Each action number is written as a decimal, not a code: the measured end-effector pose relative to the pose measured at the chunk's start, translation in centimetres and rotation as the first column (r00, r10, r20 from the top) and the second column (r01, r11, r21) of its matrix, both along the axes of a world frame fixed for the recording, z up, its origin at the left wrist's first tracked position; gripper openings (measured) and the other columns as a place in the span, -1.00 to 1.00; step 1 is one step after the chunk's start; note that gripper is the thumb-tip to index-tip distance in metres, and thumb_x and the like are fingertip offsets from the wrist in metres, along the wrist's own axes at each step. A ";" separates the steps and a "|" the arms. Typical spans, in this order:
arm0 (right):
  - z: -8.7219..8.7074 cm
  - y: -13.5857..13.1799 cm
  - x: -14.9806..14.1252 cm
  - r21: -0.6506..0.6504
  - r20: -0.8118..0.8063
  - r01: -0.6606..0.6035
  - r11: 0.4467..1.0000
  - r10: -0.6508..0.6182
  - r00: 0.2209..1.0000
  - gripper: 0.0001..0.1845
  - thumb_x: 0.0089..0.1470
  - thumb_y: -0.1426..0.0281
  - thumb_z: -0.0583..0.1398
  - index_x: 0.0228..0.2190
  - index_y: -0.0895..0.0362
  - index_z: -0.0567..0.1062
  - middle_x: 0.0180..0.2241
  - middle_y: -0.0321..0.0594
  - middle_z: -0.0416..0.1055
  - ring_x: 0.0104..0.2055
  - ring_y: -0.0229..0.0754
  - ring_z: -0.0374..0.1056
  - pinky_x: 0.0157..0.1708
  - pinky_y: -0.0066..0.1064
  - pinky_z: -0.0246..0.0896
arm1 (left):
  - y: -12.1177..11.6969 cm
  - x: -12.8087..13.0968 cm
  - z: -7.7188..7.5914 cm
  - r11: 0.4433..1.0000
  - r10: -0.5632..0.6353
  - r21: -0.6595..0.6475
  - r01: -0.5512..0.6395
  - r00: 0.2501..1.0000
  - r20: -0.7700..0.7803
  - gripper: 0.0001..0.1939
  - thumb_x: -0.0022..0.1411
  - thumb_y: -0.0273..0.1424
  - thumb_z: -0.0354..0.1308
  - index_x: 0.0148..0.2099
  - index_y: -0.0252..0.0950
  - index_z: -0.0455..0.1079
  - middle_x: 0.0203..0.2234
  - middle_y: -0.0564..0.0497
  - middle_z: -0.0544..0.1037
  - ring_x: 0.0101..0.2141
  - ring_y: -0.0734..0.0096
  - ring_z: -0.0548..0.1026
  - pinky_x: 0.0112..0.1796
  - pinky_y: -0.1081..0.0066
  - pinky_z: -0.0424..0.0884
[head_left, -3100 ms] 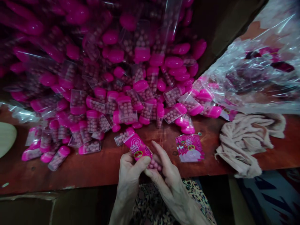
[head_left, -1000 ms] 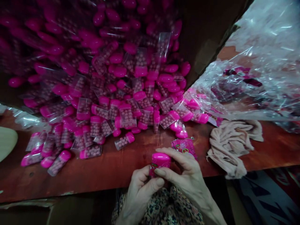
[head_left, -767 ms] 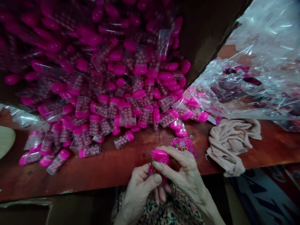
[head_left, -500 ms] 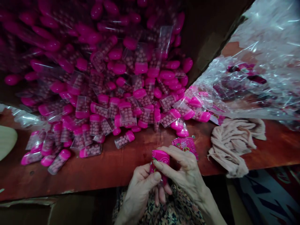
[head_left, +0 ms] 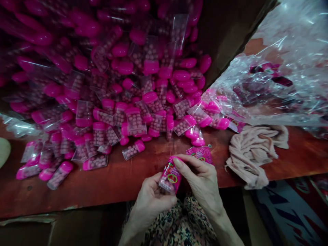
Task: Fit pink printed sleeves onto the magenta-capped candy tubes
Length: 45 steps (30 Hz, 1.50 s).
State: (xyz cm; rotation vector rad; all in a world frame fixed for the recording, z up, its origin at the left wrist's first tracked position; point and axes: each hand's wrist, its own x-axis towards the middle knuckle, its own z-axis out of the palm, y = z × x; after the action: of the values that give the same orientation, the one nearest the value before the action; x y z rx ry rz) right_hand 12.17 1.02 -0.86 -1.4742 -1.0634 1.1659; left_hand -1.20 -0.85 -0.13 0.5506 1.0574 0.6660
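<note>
Red wooden table (head_left: 77,191), pink-capped tubes (head_left: 134,121) heaped behind. Left hand (head_left: 151,208) curled below, right hand (head_left: 202,181) pinching from above, both gripping a pink-wrapped tube (head_left: 170,177); flat pink wrapper (head_left: 199,154) just beyond.

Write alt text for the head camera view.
The left hand and right hand hold a pink-labelled tube over a red wooden table, in front of a heap of clear, pink-capped tubes. A loose pink label, beige cloth and clear plastic lie nearby.

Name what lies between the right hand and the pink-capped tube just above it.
In the head view, a printed pink card lies between the right hand and the tube.
</note>
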 end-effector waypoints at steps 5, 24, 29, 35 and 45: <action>-0.2 -0.1 -0.3 -0.024 -0.023 0.081 0.996 -0.081 0.996 -0.89 -0.04 0.30 0.27 -0.39 0.02 0.56 -0.49 -0.41 0.51 -0.51 -0.38 0.36 -0.51 -0.61 0.29 | -0.4 -0.1 -0.5 0.995 0.043 -0.098 -0.029 0.988 0.145 -0.73 -0.20 -0.41 0.33 -0.43 -0.38 0.35 -0.64 0.08 0.42 -0.68 0.64 0.26 -0.65 0.59 0.14; -0.4 0.5 0.9 0.078 0.012 0.321 0.944 -0.323 0.946 -0.88 -0.08 0.33 0.30 -0.39 0.04 0.58 -0.45 -0.36 0.54 -0.46 -0.33 0.39 -0.39 -0.53 0.32 | -1.2 -0.2 -1.3 0.988 -0.078 -0.124 0.096 0.986 0.144 -0.77 0.07 -0.27 0.17 -0.44 -0.35 0.31 -0.75 0.06 0.44 -0.82 0.70 0.19 -0.78 0.65 0.01; -0.4 0.7 1.0 0.038 -0.008 0.305 0.952 -0.305 0.952 -0.87 -0.10 0.31 0.30 -0.42 0.06 0.58 -0.50 -0.35 0.52 -0.49 -0.33 0.36 -0.48 -0.55 0.30 | -0.3 0.8 -0.8 0.988 0.142 0.036 -0.151 0.973 0.181 -0.46 -0.14 -0.36 0.37 -0.09 -0.32 0.29 -0.46 -0.01 0.55 -0.59 0.55 0.44 -0.57 0.56 0.33; 0.0 0.5 0.3 0.060 0.016 0.195 0.979 -0.196 0.980 -0.90 -0.08 0.33 0.29 -0.44 0.07 0.58 -0.52 -0.36 0.50 -0.51 -0.34 0.35 -0.49 -0.55 0.30 | 0.2 1.6 -0.2 0.974 0.219 -0.085 -0.209 0.966 0.136 -0.84 0.02 -0.45 0.23 -0.36 -0.35 0.30 -0.65 0.11 0.44 -0.72 0.68 0.28 -0.69 0.63 0.18; -0.2 0.9 1.1 0.013 0.096 0.159 0.987 -0.160 0.982 -0.84 -0.10 0.29 0.28 -0.47 0.13 0.57 -0.52 -0.29 0.50 -0.51 -0.28 0.37 -0.48 -0.48 0.32 | -0.1 0.4 -0.3 0.990 0.137 0.017 -0.143 0.971 0.194 -0.51 -0.08 -0.33 0.31 -0.07 -0.36 0.32 -0.38 -0.09 0.52 -0.44 0.35 0.50 -0.48 0.43 0.43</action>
State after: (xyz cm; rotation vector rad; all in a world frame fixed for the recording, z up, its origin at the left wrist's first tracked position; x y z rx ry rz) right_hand 13.31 1.96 -1.06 -1.5942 -0.9921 0.9867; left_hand -0.77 -0.96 -0.43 0.4312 0.9100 0.8441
